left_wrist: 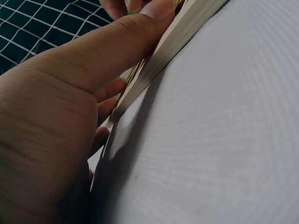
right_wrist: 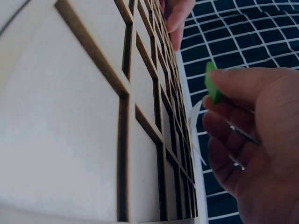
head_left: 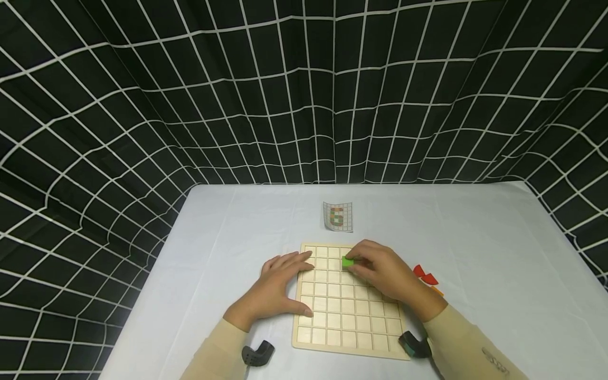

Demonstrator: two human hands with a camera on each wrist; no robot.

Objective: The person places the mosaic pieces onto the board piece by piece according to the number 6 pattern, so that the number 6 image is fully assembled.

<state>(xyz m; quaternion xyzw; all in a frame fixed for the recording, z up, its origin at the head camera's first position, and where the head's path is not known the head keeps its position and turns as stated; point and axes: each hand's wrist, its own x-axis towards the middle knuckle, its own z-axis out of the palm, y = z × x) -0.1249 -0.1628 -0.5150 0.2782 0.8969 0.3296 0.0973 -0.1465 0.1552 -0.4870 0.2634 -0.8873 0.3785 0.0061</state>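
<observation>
A pale wooden grid board (head_left: 333,306) lies on the white table. Between thumb and fingertips, my right hand (head_left: 382,269) pinches a small green square tile (head_left: 348,262) over the upper part of the board. In the right wrist view the green tile (right_wrist: 212,84) appears held off the board's surface. My left hand (head_left: 277,287) rests on the board's left edge with its fingers spread, thumb lower down and fingertips near the upper left. The left wrist view shows the left thumb (left_wrist: 126,35) on the board's rim.
Beyond the board lies a small printed grid card (head_left: 338,217) with a coloured figure. Two red pieces (head_left: 429,278) and an orange piece (head_left: 437,291) sit right of the board, the orange partly hidden by the right wrist. A black gridded curtain (head_left: 304,105) surrounds the table.
</observation>
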